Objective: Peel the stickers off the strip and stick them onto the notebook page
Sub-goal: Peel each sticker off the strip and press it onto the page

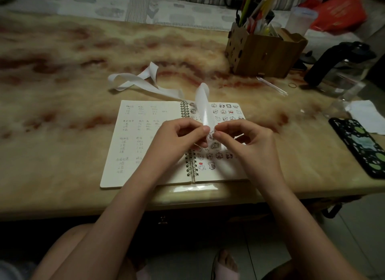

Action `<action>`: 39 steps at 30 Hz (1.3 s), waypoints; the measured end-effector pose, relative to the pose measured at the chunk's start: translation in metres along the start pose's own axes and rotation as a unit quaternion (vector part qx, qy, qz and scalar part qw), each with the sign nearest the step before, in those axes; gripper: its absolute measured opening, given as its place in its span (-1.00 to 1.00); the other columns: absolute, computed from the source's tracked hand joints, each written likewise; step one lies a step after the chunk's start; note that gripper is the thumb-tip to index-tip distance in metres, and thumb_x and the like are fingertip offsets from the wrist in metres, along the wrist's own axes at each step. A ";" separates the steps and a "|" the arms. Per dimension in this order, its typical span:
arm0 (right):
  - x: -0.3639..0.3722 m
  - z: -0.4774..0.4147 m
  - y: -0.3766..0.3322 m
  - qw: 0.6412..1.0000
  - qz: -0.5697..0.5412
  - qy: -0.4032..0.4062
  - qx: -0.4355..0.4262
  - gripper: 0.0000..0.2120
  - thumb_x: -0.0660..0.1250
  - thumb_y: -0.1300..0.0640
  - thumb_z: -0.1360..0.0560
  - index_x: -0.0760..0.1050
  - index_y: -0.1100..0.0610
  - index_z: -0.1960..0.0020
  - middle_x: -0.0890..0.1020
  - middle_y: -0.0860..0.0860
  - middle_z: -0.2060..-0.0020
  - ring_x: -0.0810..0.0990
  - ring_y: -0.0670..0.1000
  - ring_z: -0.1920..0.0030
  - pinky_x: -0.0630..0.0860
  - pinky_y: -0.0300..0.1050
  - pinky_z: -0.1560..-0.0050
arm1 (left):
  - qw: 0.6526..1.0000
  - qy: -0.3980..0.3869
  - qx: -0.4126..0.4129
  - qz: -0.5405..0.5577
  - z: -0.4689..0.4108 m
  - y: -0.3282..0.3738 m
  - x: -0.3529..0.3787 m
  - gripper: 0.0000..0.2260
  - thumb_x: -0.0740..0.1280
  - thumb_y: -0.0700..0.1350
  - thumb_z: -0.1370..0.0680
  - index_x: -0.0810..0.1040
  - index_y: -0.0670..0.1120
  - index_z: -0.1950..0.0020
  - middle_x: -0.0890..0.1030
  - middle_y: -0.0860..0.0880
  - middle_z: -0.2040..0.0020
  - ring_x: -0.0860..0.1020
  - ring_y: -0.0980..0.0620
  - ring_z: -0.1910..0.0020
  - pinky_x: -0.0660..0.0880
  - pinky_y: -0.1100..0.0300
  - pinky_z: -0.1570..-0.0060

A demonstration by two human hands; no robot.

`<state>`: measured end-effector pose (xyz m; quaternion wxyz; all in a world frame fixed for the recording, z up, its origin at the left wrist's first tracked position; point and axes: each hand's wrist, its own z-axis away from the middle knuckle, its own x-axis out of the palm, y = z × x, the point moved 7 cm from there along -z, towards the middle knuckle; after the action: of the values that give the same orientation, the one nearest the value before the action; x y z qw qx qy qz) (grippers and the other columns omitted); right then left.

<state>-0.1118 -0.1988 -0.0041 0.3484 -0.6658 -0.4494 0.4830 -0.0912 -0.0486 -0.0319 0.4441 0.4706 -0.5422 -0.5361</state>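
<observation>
Strip held upright over notebook, between both hands, long axis running away from the body and curling over at the top. Left hand pinching the strip's near left edge with thumb and forefinger, closed on it. Right hand closed too, thumb and forefinger tips meeting at the strip's right edge, apparently working a sticker loose; cannot tell whether the grip is on the sticker alone or on sticker and backing together. Both hands about equally near, right hand the one placed to peel. Right page directly below, already carrying rows of small cartoon stickers; bare paper showing near the bottom, just beside the last two stickers, so likely next landing spot down and toward the body from the hands. Left page filled with handwriting, too blurred to read. Spiral binding partly covered by the left hand. Middle rows of the right page hidden behind fingers and strip. Spent backing lying curled on table beyond the notebook, well apart from the hands. Lower end of the strip lost behind the thumbs; how many stickers remain on it not clear
</observation>
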 end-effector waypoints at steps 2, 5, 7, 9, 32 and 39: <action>0.000 0.000 0.000 1.000 0.003 -0.001 -0.001 -0.92 0.48 0.23 -0.39 0.65 0.08 0.15 0.68 -0.10 0.28 0.56 -0.21 0.30 0.41 -0.41 0.27 | 1.000 -0.002 0.005 -0.004 0.000 0.001 0.000 -0.92 0.37 -0.20 -0.52 0.64 -0.17 0.13 0.65 -0.06 0.31 0.64 0.07 0.28 0.56 0.29 0.19; 0.000 0.000 0.000 1.000 0.006 -0.001 0.001 -0.93 0.48 0.24 -0.39 0.65 0.11 0.15 0.68 -0.10 0.28 0.56 -0.21 0.30 0.41 -0.42 0.28 | 1.000 -0.004 0.011 -0.010 0.000 0.002 0.000 -0.93 0.38 -0.19 -0.51 0.64 -0.13 0.15 0.65 0.00 0.33 0.63 0.10 0.29 0.54 0.31 0.21; 0.000 0.000 0.000 1.000 0.004 -0.001 0.002 -0.93 0.48 0.25 -0.39 0.65 0.12 0.15 0.68 -0.09 0.29 0.56 -0.22 0.30 0.41 -0.42 0.28 | 1.000 -0.004 0.012 -0.010 0.000 0.003 0.000 -0.93 0.39 -0.19 -0.51 0.65 -0.11 0.16 0.66 0.02 0.33 0.63 0.12 0.30 0.52 0.33 0.22; -0.001 0.000 0.001 1.000 0.003 -0.003 0.003 -0.93 0.48 0.25 -0.39 0.65 0.12 0.15 0.67 -0.10 0.30 0.55 -0.22 0.31 0.40 -0.42 0.28 | 1.000 -0.004 0.015 -0.012 0.000 0.004 0.001 -0.93 0.39 -0.19 -0.51 0.65 -0.10 0.16 0.65 0.02 0.33 0.63 0.13 0.30 0.51 0.35 0.24; -0.004 0.001 -0.001 0.998 0.005 -0.060 -0.001 -0.95 0.44 0.21 -0.43 0.58 0.11 0.17 0.61 -0.09 0.24 0.51 -0.13 0.26 0.42 -0.24 0.25 | 0.998 0.051 -0.027 0.021 0.000 -0.005 -0.009 -0.90 0.37 -0.19 -0.52 0.63 -0.12 0.18 0.64 -0.07 0.37 0.60 0.09 0.39 0.54 0.30 0.35; -0.009 0.004 0.022 0.977 -0.016 -0.128 0.172 -0.94 0.45 0.27 -0.39 0.60 0.18 0.24 0.64 0.01 0.43 0.46 -0.20 0.50 0.29 -0.37 0.51 | 0.998 0.063 -0.029 0.008 0.001 -0.003 -0.011 -0.88 0.37 -0.19 -0.53 0.63 -0.08 0.21 0.64 -0.01 0.41 0.57 0.14 0.46 0.52 0.34 0.39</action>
<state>-0.1110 -0.2153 -0.0222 0.4053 -0.5215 -0.4114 0.6282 -0.0899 -0.0376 -0.0351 0.4950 0.4859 -0.5015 -0.5171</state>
